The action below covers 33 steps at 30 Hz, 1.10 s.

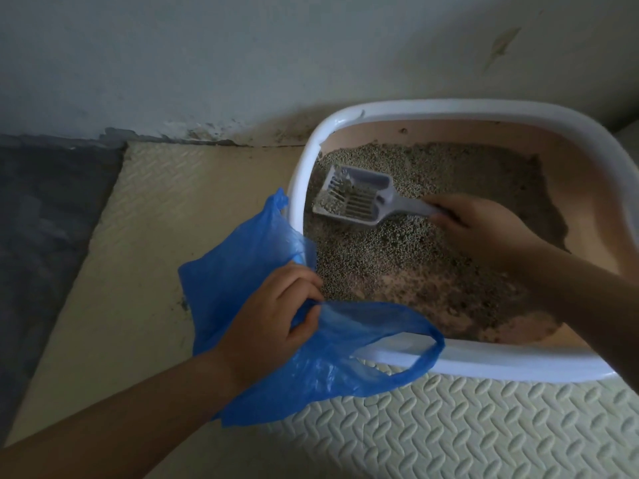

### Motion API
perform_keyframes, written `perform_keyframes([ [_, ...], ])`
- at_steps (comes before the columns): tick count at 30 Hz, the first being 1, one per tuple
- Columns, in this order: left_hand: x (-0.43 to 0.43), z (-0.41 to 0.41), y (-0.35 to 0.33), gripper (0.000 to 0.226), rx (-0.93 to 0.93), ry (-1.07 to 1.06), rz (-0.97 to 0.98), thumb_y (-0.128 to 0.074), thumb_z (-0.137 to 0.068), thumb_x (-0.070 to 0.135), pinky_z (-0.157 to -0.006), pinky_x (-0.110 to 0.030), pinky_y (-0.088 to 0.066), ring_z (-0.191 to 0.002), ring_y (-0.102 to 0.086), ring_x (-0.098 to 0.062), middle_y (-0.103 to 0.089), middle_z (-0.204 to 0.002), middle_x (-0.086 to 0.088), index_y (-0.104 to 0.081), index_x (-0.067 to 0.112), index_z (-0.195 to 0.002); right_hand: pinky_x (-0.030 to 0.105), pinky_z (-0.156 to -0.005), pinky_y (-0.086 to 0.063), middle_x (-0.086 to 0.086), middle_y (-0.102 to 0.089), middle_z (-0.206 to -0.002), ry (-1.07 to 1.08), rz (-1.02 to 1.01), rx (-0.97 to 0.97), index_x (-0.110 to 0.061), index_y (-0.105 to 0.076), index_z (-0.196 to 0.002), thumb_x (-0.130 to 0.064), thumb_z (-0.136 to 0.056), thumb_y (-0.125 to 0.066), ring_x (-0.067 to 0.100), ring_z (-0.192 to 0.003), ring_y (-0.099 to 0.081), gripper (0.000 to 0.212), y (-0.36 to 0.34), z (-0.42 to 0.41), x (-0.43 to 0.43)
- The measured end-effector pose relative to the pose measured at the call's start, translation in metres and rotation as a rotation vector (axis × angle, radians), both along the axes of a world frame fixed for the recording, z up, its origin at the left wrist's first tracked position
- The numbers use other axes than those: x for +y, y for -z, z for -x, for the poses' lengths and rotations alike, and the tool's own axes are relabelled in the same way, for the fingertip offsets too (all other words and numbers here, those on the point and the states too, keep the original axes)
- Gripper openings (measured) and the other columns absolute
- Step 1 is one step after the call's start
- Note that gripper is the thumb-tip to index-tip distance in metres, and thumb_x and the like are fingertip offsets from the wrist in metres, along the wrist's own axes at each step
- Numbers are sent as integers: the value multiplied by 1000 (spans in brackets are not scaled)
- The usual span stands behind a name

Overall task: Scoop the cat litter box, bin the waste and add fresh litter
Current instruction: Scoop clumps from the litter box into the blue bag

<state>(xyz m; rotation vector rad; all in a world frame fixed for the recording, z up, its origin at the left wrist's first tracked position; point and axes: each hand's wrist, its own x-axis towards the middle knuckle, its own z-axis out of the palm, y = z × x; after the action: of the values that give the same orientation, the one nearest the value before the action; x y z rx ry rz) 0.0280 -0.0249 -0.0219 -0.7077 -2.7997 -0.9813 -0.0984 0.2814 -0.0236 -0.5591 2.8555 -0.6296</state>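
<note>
Fingers of the right hand (484,226) curl tightly round the handle of a grey slotted plastic scoop (356,198), right of centre, whose blade points to the upper left and carries some granules. Lower centre, the left hand (273,319) pinches the edge of a thin blue plastic bag (242,257) draped over the box's left rim. The white-rimmed, pink-walled plastic litter box (484,108) fills the right half, on a cream embossed foam mat (484,426). Grey litter granules (397,250) lie thin near the front.

A cream embossed foam mat (484,426) carries the white-rimmed litter box (518,366), with grey flooring (45,219) along its left edge
</note>
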Motion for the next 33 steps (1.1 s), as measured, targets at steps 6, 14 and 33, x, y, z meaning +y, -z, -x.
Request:
perform_keyframes([
  [6,2,-1,-1,18,7,-10,5,-50,-92,21,-100,-15,-35,-108,-51,-6,-57,-105,2,-63,9,-89,31,-66,-39,0,-59,-97,-6,-3,109,-21,-56,-125,-26,-94,-51,24,-86,-57,31,-17,-15,25],
  [14,2,-1,-1,21,-11,-15,13,-48,-92,25,-98,-13,-36,-107,-51,-4,-55,-105,5,-63,11,-90,32,-60,-43,-7,-58,-92,6,-36,198,-24,-58,-122,-30,-92,-50,11,-75,-51,32,-42,-34,48],
  [33,2,-2,-3,19,-38,-12,23,-47,-92,26,-96,-9,-34,-106,-49,0,-55,-106,6,-61,13,-90,39,-66,-49,-8,-58,-84,93,-82,44,-27,-61,-115,-27,-91,-54,11,-70,-53,25,-38,-48,56],
])
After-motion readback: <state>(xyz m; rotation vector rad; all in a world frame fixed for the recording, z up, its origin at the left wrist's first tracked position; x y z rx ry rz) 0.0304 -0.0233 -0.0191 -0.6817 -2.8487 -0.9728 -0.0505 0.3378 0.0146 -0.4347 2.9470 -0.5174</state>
